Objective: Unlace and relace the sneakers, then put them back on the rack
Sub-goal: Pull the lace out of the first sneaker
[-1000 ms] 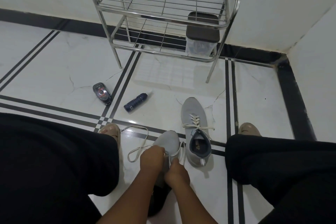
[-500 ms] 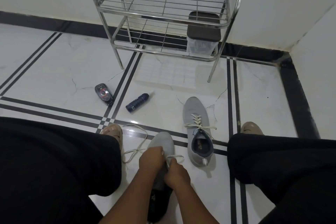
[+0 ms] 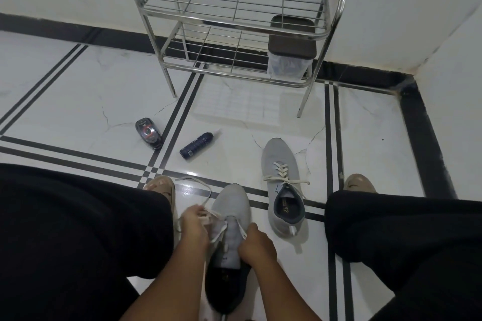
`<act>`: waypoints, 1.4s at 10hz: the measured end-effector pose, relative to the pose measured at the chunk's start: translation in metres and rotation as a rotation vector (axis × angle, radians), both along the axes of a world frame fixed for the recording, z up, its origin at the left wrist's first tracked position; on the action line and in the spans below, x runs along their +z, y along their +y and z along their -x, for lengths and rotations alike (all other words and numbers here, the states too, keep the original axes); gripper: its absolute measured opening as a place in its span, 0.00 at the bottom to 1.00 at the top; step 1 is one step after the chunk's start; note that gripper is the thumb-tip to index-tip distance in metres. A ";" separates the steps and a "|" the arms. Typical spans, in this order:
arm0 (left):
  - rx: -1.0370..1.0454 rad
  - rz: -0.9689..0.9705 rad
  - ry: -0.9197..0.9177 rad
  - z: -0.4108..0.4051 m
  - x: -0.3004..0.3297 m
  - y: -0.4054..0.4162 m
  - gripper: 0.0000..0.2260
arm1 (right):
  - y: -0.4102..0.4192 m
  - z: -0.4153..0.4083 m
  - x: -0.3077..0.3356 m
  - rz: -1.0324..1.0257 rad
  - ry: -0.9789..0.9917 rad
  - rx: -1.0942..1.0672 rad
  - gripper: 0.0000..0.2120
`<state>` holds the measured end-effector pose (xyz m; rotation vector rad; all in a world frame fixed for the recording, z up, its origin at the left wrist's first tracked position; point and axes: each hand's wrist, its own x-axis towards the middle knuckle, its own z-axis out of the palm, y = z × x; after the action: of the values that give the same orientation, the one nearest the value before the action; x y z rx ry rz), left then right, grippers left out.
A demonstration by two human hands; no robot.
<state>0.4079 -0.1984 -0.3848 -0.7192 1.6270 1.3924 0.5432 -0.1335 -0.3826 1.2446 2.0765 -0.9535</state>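
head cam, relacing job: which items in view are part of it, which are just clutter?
Job:
- near sneaker, held by left hand and right hand
- its white lace
- second sneaker, laced, on the floor
- steel rack

Clutter:
- dark spray bottle
- small black and red device
- lidded bin on the rack's lower shelf

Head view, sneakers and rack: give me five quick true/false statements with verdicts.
1. Both hands are on the near sneaker. True: the left hand and the right hand both hold its lace.
2. The far sneaker sits on the rack. False: it lies on the floor.
3. The far sneaker is laced. True.
4. The rack holds a lidded container on its lower shelf. True.
5. The dark spray bottle stands upright. False: it lies on its side.
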 end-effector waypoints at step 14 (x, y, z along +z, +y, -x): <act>-1.177 0.635 0.803 -0.053 -0.007 -0.014 0.10 | 0.046 0.057 0.015 -0.101 0.102 0.064 0.13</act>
<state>0.4608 -0.2128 -0.3919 0.5906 2.4913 0.2338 0.4860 -0.0876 -0.3676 1.1942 2.2551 -0.9107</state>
